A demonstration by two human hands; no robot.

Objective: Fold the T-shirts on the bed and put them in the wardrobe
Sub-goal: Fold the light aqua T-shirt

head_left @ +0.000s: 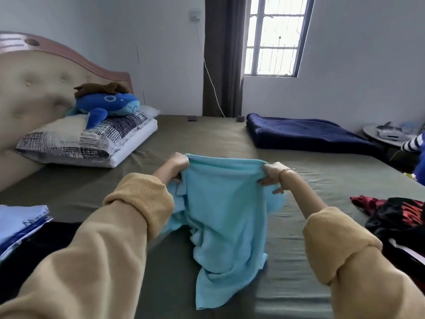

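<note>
holding the light blue t-shirt [220, 203] up over the bed [207, 134], my left hand [176, 164] and right hand [272, 174] each pinch a top corner in curled fingers; i'd stretch it taut and lay it flat before folding.

Bed [207, 134] w/ olive-green sheet, clothes & bedding spread on top.
Far left by the padded headboard [34, 88]: checked pillow [76, 139] on a white one, blue whale plush [108, 107] on top w/ a brown item over it. Far right corner: folded navy blanket [310, 134]. Near left edge: stack of folded T-shirts [20, 222], light blue on top, dark fabric beside it. Near right edge: black & red garments [400, 217] in a loose heap. Centre: light-blue T-shirt [225, 215], lower end trailing on the sheet, upper part lifted off it.
</note>
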